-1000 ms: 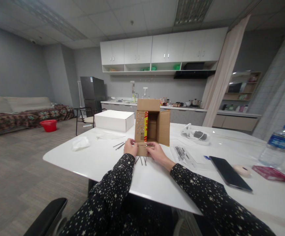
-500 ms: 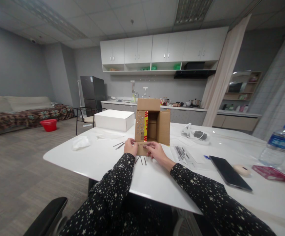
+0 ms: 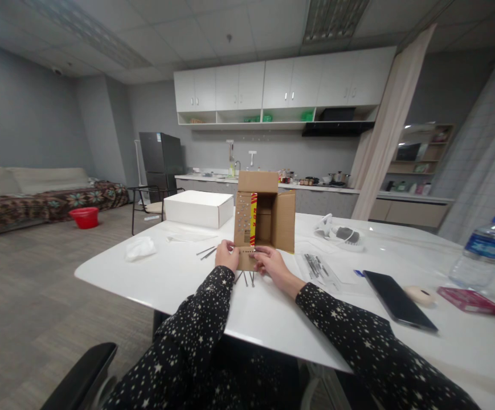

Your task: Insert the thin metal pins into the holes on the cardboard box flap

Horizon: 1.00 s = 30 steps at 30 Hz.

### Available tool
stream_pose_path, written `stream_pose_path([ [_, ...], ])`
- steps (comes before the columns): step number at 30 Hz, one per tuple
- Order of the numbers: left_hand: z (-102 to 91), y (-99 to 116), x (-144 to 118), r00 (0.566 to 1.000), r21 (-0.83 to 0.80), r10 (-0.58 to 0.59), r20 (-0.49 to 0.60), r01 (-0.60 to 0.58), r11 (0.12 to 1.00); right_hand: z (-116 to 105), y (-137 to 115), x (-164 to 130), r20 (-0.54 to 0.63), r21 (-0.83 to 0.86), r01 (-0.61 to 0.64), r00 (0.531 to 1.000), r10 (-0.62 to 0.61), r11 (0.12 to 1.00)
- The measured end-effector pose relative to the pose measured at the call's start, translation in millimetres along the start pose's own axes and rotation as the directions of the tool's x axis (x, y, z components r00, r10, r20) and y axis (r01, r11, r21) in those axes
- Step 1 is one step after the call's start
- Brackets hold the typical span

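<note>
An open cardboard box [image 3: 283, 221] stands on the white table, its front flap [image 3: 244, 264] folded down toward me. Along that flap runs a row of small dark holes, and several small dots mark the side panel [image 3: 242, 213] beside a red and yellow tape strip. My left hand [image 3: 227, 256] is closed on the flap's left edge. At the flap's right side, my right hand [image 3: 270, 262] is closed with its fingertips against the holes; whatever it pinches is too small to make out. Several thin dark rods [image 3: 247, 279] lie just below the flap.
A white box [image 3: 198, 209] stands at the back left, near crumpled white tissue [image 3: 140, 248]. More dark rods [image 3: 207, 252] lie left of my hands. To the right are a clear packet of metal pieces [image 3: 319, 270], a black phone [image 3: 399, 300] and a water bottle [image 3: 484, 253].
</note>
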<state>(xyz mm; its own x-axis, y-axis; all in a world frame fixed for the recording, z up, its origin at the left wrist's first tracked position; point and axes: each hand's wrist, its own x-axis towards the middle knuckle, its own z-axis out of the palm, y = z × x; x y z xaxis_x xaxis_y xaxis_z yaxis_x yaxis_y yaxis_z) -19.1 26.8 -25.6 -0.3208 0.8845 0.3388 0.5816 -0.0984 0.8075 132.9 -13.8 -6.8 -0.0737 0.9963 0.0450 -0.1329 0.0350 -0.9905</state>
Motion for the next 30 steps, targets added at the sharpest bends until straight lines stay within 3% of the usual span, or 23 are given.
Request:
stream_pose_path([
  [13,-1.3,1.6,-0.3,1.0,0.004,-0.004,0.011,0.004,1.0,3.2,-8.5,-6.2,-0.008,0.169,-0.103,0.994,0.105,0.98],
  [30,-1.6,1.6,-0.4,1.0,0.022,0.01,0.001,-0.01,1.0,-1.4,-0.7,-3.5,0.058,0.151,-0.039,0.998,0.03,0.988],
])
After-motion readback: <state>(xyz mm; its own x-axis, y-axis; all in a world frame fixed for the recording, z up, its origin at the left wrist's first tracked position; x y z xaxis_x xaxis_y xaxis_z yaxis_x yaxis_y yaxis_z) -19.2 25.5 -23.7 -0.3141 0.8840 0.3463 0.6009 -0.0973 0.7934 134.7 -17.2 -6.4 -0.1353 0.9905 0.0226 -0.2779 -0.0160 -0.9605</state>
